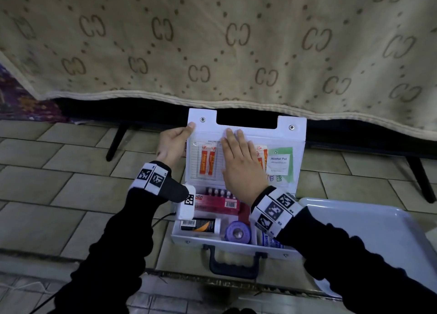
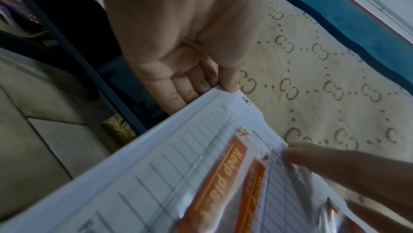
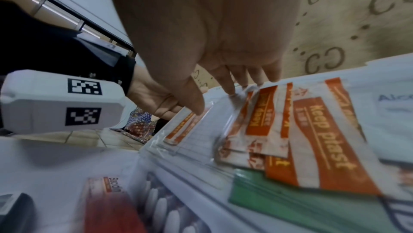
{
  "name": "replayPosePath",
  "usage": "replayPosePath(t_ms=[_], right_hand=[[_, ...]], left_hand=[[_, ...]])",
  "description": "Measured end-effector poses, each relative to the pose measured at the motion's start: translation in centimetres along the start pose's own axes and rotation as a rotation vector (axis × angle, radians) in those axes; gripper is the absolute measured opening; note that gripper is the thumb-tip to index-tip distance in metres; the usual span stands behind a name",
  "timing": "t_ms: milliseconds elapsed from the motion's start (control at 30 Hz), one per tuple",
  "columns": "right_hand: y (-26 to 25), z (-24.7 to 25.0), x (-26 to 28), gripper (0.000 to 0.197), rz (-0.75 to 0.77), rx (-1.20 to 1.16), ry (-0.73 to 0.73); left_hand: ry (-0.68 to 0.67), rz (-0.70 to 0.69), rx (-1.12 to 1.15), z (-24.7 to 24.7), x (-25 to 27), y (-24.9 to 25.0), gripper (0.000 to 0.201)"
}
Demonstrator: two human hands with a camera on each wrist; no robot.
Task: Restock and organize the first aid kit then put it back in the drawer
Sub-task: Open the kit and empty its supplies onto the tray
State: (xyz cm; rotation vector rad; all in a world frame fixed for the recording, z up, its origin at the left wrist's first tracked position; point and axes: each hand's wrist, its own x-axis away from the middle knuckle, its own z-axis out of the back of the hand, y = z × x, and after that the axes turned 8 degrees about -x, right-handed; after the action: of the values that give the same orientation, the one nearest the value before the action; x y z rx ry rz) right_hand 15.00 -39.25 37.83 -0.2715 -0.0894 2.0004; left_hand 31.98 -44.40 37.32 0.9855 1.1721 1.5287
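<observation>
The white first aid kit lies open on the tiled floor, its lid standing up against the bed. My left hand pinches the lid's top left corner, thumb in front and fingers behind. My right hand lies flat with straight fingers on the lid's clear pocket, over orange plaster strips. More plasters and an alcohol pad sit in that pocket. In the base lie a red box, a tube, a tape roll and a bandage.
A beige patterned bed cover hangs just behind the lid, with dark bed legs either side. A white tray sits on the floor to the right of the kit. The kit's black handle faces me.
</observation>
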Motion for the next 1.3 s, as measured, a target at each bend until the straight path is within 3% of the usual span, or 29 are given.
replayPosePath(t_ms=[133,267,367,500,767,1000,1167,1300], right_hand=[[-0.1,-0.9,0.1,0.059,0.023,0.007,0.199],[-0.4,-0.5,-0.4,0.04,0.0,0.06,0.261],[-1.0,1.0,-1.1,0.029,-0.053,0.02,0.141],[-1.5,1.9,-2.1,0.032,-0.118,0.011,0.083],[-1.2,4.4,-5.1,0.021,-0.23,-0.09,-0.119],[-0.8,6.1,-5.3,0.023,-0.312,-0.435,0.132],[1.4,9.2,-3.6,0.012,-0.204,-0.636,0.494],[6.0,11.5,1.2,0.015,-0.237,-0.645,0.799]], left_hand=[[0.0,-0.011,0.014,0.0,0.2,-0.2,0.035],[0.059,-0.017,0.054,-0.6,0.5,-0.3,0.033],[0.095,-0.019,0.1,-1.4,1.0,-0.4,0.04],[0.13,-0.003,0.112,-1.7,1.4,-0.3,0.041],[0.111,0.03,0.137,-1.6,1.7,-0.5,0.043],[0.122,0.028,0.234,-1.4,1.9,-0.9,0.036],[0.151,0.043,0.227,-1.6,2.1,-0.8,0.033],[0.211,0.01,0.147,-2.2,1.7,-0.9,0.031]])
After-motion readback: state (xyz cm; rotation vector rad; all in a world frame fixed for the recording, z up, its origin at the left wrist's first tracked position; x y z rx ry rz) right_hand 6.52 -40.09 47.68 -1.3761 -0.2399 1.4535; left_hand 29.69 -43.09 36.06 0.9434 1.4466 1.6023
